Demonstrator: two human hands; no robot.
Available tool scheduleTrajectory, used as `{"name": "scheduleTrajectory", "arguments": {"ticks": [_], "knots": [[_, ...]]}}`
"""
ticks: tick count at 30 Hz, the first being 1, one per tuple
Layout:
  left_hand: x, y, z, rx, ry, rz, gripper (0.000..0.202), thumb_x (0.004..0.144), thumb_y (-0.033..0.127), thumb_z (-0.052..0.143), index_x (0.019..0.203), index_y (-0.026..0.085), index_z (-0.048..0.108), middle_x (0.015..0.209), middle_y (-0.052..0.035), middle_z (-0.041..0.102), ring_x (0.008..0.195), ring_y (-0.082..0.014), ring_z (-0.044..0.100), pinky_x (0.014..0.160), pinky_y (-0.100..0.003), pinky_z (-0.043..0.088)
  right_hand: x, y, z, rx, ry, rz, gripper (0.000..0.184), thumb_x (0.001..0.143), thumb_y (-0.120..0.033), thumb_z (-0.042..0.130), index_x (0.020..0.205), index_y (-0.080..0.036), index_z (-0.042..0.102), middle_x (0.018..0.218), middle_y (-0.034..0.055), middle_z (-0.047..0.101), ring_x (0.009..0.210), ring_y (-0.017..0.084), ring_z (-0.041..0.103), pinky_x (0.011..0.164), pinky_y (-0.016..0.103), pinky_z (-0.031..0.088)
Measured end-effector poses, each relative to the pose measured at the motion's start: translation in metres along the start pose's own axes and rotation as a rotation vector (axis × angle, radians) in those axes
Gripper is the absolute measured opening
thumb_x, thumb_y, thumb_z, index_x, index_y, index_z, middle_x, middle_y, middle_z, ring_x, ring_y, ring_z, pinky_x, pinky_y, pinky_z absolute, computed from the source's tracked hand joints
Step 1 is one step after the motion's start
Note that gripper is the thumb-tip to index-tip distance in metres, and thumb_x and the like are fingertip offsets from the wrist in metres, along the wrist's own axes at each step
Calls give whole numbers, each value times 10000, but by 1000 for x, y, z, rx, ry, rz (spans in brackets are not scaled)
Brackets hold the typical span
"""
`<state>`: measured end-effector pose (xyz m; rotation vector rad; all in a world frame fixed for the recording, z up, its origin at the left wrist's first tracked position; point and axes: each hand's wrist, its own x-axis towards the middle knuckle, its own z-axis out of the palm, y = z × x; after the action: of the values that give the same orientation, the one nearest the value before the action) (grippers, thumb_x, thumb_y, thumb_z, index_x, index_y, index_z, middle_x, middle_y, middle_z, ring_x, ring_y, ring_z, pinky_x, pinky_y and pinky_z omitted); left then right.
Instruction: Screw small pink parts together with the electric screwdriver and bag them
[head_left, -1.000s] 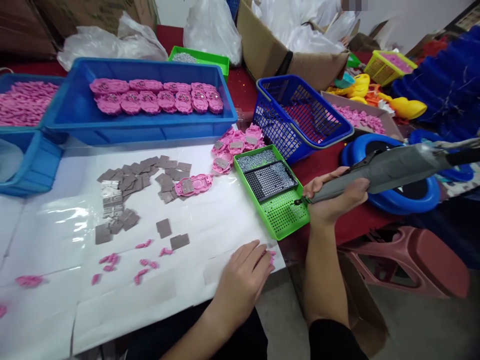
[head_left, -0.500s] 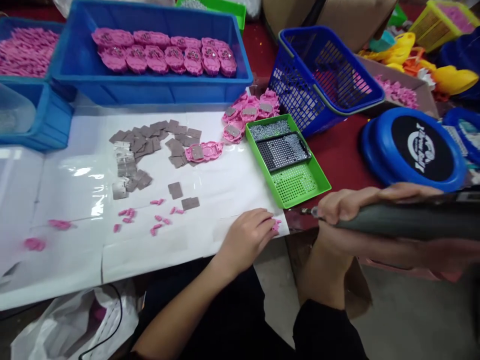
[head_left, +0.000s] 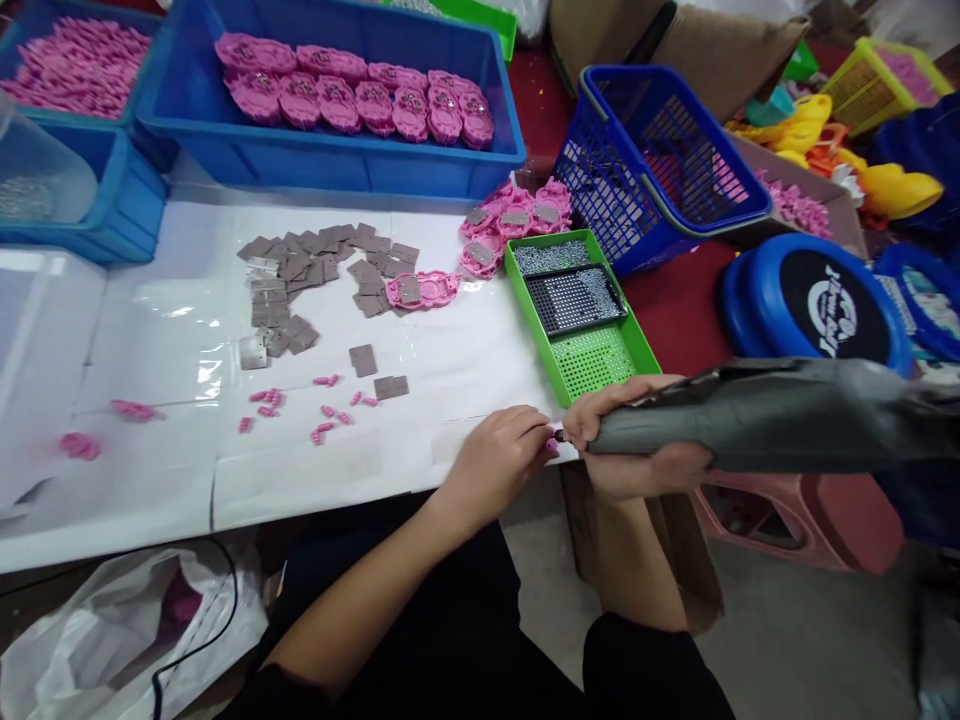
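Since half a second ago I see the right hand (head_left: 637, 440) has swung the grey electric screwdriver (head_left: 757, 415) leftward and down, so its tip now sits right at the fingertips of the left hand (head_left: 499, 460); a second ago that tip was up over the green screw tray (head_left: 645, 355). The left hand has barely moved and stays at the near edge of the white sheet (head_left: 450, 350) on the tabletop.

My right hand is clenched around the front of the screwdriver, the body of the tool running off to the right. My left hand is curled, fingers pinched on a small pink part (head_left: 552, 447) at the sheet's corner; I think it is gripped, though the fingers hide most of it. The screwdriver tip touches or nearly touches that part, between the two hands.

Just beyond the hands lies the green screw tray, and further left on the sheet are grey metal plates (head_left: 315, 270), loose pink clips (head_left: 330, 410) and a pink housing (head_left: 421, 290). Behind stand the blue bin (head_left: 330, 165) of pink housings and the blue basket (head_left: 660, 150).
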<state>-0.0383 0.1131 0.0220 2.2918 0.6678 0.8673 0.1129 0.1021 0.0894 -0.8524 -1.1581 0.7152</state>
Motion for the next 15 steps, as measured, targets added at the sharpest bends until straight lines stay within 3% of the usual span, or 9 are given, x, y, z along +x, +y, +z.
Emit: {"name": "scheduleTrajectory", "arguments": {"ticks": [3, 5, 7, 11, 15], "knots": [[0, -1, 1, -5, -21, -16, 62, 1115, 217, 719, 1094, 169, 752, 1135, -86, 829, 1029, -263, 779, 893, -423, 665, 1, 2, -5, 35, -68, 51, 523, 933, -826, 702, 1083, -327, 737, 538, -77, 559, 317, 160, 376, 311, 301, 319], [0, -2, 3, -4, -23, -5, 78, 1110, 232, 735, 1071, 169, 762, 1120, -84, 828, 1020, -262, 773, 884, -419, 664, 2, 1, -14, 40, -46, 65, 586, 931, -882, 639, 1056, -316, 724, 507, -84, 528, 293, 163, 352, 293, 303, 322], [0, -2, 3, 0, -24, 14, 98, 1117, 242, 728, 1068, 167, 769, 1116, -86, 823, 1028, -262, 769, 887, -415, 665, 8, -4, -27, 8, 68, 22, 673, 916, -951, 558, 1005, -300, 706, 484, -87, 500, 270, 152, 304, 275, 294, 296], [0, -2, 2, -9, -23, 35, 133, 1142, 247, 683, 1106, 160, 777, 1132, -97, 813, 1066, -265, 768, 916, -426, 675, 36, -17, -48, -160, 428, -77, 854, 799, -1096, 430, 879, -267, 619, 455, -92, 398, 281, 115, 245, 280, 250, 230], [-2, -2, 1, -7, 7, 64, 151, 1150, 257, 670, 1151, 152, 778, 1174, -111, 813, 1093, -268, 779, 938, -430, 689, 78, -10, -54, -253, 671, -96, 842, 778, -1071, 456, 900, -245, 562, 464, -95, 372, 339, 115, 353, 336, 233, 302]]}}
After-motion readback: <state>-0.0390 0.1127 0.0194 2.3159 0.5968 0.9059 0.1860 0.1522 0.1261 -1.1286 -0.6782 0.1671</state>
